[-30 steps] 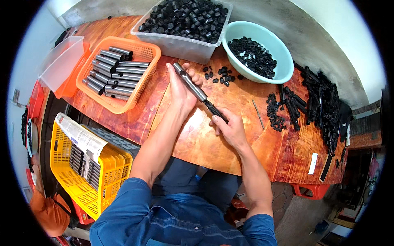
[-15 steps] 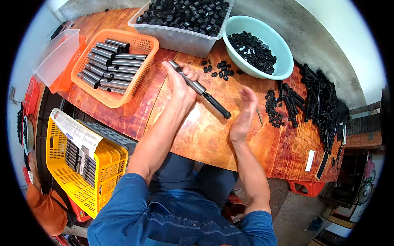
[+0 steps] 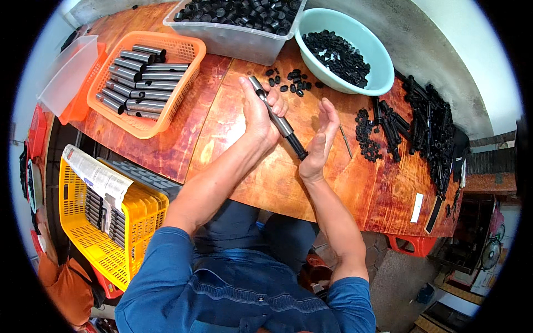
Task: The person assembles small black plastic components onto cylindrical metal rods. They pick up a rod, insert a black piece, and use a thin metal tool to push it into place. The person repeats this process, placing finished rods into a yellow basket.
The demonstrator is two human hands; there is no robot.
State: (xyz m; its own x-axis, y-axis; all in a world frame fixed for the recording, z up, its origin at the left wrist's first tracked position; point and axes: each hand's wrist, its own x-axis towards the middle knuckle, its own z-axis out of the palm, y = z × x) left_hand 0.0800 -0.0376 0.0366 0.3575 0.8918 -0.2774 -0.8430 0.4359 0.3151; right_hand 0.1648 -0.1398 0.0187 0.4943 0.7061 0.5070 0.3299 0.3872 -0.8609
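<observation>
My left hand [image 3: 262,112] is wrapped round a grey metal tube [image 3: 283,126], which slants down to the right above the wooden table. A black ribbed rod [image 3: 296,146] juts from the tube's lower end. Against the tip of that rod rests the palm of my right hand [image 3: 319,142], its fingers straight and pointing away from me. A side hole shows in the tube near its upper end. Beyond my hands lie several small black oval caps [image 3: 300,83]. A thin metal pin [image 3: 345,141] lies just right of my right hand.
An orange basket [image 3: 157,127] of grey tubes stands left. At the back are a clear bin [image 3: 244,47] of black caps and a pale-blue basin [image 3: 383,58] of small black parts. Black rods [image 3: 430,127] pile up right. A yellow crate [image 3: 130,222] stands below left; a person [image 3: 65,288] is beyond.
The right palm has come in against the end of the black rod. Less of the rod now sticks out of the tube. The view has shifted slightly.
</observation>
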